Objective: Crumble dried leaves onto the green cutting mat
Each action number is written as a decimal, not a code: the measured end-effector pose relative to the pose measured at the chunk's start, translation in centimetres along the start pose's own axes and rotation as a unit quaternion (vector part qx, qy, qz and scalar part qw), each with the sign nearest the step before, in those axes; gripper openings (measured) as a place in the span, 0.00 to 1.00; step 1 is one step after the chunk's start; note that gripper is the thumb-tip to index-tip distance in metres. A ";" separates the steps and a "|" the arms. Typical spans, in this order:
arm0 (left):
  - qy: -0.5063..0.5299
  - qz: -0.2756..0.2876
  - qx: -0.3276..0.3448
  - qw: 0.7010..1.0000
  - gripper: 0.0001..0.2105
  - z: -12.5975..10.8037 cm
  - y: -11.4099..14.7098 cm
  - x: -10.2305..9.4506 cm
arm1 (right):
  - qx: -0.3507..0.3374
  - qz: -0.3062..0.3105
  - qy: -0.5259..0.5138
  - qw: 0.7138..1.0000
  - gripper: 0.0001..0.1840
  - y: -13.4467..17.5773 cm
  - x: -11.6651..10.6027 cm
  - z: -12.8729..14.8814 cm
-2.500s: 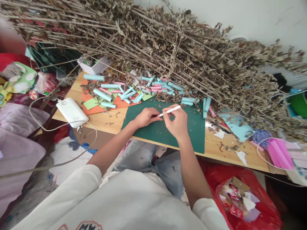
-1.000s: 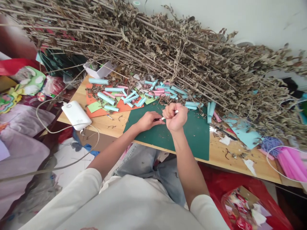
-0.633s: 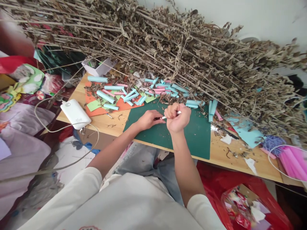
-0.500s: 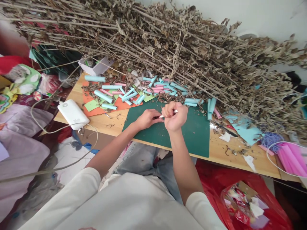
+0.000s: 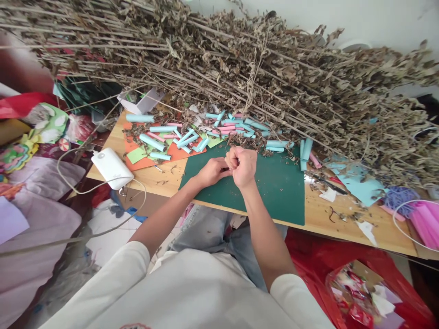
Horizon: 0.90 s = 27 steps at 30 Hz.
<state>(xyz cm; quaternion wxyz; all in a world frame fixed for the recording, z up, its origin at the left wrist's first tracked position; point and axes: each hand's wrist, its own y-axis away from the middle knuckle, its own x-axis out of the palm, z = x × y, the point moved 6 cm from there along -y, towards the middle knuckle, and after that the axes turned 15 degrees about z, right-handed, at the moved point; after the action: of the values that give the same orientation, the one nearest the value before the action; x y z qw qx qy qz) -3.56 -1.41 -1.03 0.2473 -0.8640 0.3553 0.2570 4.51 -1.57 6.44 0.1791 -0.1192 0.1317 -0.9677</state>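
Note:
My left hand [image 5: 214, 171] rests over the green cutting mat [image 5: 270, 192], its fingers pressed together. What sits between them is too small to make out. Against its fingertips is my right hand [image 5: 243, 167], closed in a fist with the wrist raised. Half a second ago a thin white stick-like thing showed at both sides of this fist; now the fingers hide nearly all of it. Just beyond the mat lie rolled blue paper tubes [image 5: 187, 138] and thinner pink paper tubes [image 5: 224, 132], on orange paper [image 5: 137, 163] and among dry leaf crumbs.
A large heap of dried leafy stems [image 5: 219, 68] covers the back. At left lies a white power bank [image 5: 111, 168] with its cable. A black pen-like tool [image 5: 331, 185] and blue paper [image 5: 360, 180] are at right. Below the table edge hangs a red bag [image 5: 308, 256].
My right fist has turned and shifted slightly left, closer to my left fingers. The white stick-like thing is mostly out of sight. The whole view has shifted a little.

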 end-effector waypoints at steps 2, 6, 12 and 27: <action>0.004 0.002 -0.001 1.000 0.18 0.1 0.0 0.0 | -0.009 0.006 0.000 1.000 0.29 0.0 0.1 0.1; 0.006 0.014 -0.024 1.000 0.20 -0.1 -0.1 -0.1 | 0.022 0.008 -0.040 0.999 0.29 -0.3 -0.2 0.3; 0.018 0.020 -0.025 0.999 0.22 -0.6 -0.3 -0.3 | 0.017 -0.013 -0.042 0.999 0.31 -0.6 -0.7 1.2; 0.006 0.018 -0.009 1.000 0.21 -0.9 -0.1 -0.5 | -0.002 0.004 -0.090 0.996 0.28 -0.7 -0.6 0.3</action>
<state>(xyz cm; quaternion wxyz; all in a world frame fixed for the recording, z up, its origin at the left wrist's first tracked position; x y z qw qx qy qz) -3.51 -1.64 -0.03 0.2327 -0.8613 0.3700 0.2591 4.89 -0.80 6.85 0.1942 -0.2052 0.1174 -0.9520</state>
